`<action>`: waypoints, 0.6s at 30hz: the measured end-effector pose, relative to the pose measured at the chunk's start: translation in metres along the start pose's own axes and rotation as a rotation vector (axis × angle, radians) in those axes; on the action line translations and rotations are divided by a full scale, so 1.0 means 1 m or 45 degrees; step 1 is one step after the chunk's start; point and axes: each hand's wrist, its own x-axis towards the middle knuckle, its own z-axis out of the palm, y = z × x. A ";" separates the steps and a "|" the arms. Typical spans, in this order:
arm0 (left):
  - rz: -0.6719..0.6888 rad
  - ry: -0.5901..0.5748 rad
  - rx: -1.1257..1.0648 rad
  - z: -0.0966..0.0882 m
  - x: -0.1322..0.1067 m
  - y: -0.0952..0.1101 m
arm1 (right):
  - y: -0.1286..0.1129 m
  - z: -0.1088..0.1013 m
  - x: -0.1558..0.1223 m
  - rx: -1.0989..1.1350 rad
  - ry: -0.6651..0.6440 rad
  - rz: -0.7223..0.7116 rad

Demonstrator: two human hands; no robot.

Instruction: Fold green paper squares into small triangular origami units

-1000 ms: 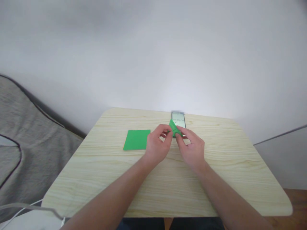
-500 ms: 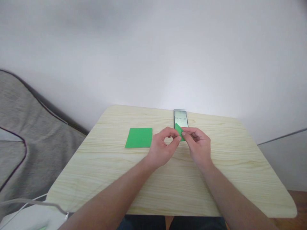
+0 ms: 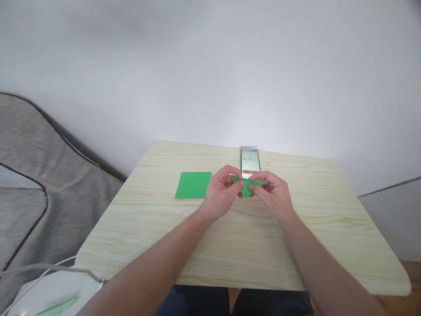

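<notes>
Setting: plain pale wall (image 3: 210, 66) behind a light wood-grain table (image 3: 243, 245) with rounded corners, seen from above and in front.

Item 1. Folded green paper (image 3: 245, 186), small, partly creased into a winged shape with a point hanging down; held above the tabletop near its far middle, between both hands, just in front of the phone.

Item 2. Left hand (image 3: 222, 193), fingers curled, thumb and forefinger pinching the left side of the folded green paper; forearm runs in from the lower left of the view.

Item 3. Right hand (image 3: 274, 195), fingers curled likewise, thumb and forefinger pinching the right side of the same paper; forearm runs in from the lower right. The two hands sit close together, fingertips almost meeting at the paper.

Item 4. Flat green sheet (image 3: 193, 184), square, unfolded, lying flat on the table just left of the left hand and apart from it.

Item 5. Phone (image 3: 250, 164), lying flat at the far edge of the table with its screen lit (digits and a red bar show, too small to read exactly); its near end is partly covered by the paper and fingers.

Item 6. Grey fabric (image 3: 36, 175) with dark piping, left of the table.

Item 7. White object (image 3: 49, 294) with a thin cable, lower left corner, below the table edge.
</notes>
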 end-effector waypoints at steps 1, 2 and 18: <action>0.002 -0.009 -0.007 0.000 0.000 0.000 | -0.001 -0.001 0.000 0.011 -0.013 0.017; 0.005 -0.014 -0.007 -0.001 0.000 0.000 | -0.001 -0.001 0.001 0.018 -0.020 0.025; 0.015 -0.082 -0.092 -0.003 0.002 0.001 | 0.004 -0.013 0.006 0.083 -0.094 0.112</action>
